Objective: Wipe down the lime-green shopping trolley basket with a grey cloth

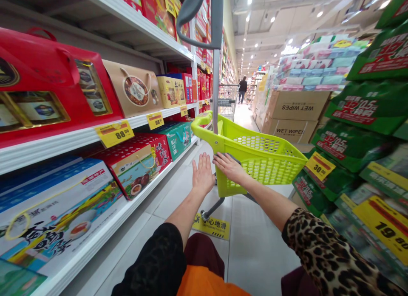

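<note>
A lime-green plastic shopping basket on wheels [255,153] stands in the aisle ahead of me, its tall grey pull handle [216,54] rising upright. My right hand [228,166] lies flat on the basket's near rim, fingers stretched out. My left hand [203,173] hovers just left of the basket, palm forward and fingers straight, touching nothing I can make out. Inside, the basket looks empty.
Shelves of boxed gift sets [134,162] with yellow price tags [115,133] run along the left. Green packs [369,105] and wet-wipes cartons [298,105] are stacked on the right. A yellow floor sticker [212,226] lies below the basket. A person [242,88] walks far down the aisle.
</note>
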The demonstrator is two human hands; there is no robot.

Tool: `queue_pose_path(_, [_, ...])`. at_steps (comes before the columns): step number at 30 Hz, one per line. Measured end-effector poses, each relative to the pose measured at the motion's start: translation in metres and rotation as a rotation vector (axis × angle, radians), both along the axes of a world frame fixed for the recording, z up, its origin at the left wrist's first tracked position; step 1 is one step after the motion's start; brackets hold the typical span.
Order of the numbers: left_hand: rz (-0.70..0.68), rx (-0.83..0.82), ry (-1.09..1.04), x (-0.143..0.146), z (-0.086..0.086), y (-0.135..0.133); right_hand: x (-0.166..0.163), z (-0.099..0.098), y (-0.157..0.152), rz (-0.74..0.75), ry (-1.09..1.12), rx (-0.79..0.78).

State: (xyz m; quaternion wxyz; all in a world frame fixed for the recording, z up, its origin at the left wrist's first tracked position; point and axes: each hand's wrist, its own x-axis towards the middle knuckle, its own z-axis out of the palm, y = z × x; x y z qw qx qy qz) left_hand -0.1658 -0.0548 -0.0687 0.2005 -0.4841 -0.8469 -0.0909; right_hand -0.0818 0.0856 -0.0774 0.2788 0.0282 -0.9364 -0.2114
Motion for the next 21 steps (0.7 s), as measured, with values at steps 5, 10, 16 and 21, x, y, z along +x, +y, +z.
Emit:
queue_pose_path(5, [0.018, 0.008, -0.016, 0.001, 0.002, 0.004, -0.018, 0.051, -0.004, -0.007, 0.152, -0.04])
queue_pose_path(10, [0.006, 0.026, -0.021, 0.0, 0.003, 0.002, -0.029, 0.063, -0.002, -0.026, 0.153, -0.059])
queue_pose_path(16, [0.022, 0.004, -0.023, -0.004, 0.0, -0.006, -0.01, 0.014, 0.005, -0.013, 0.042, -0.027])
queue_pose_path(21, [0.0, 0.075, 0.033, -0.016, 0.029, -0.002, 0.001, 0.005, 0.0, 0.039, 0.012, -0.022])
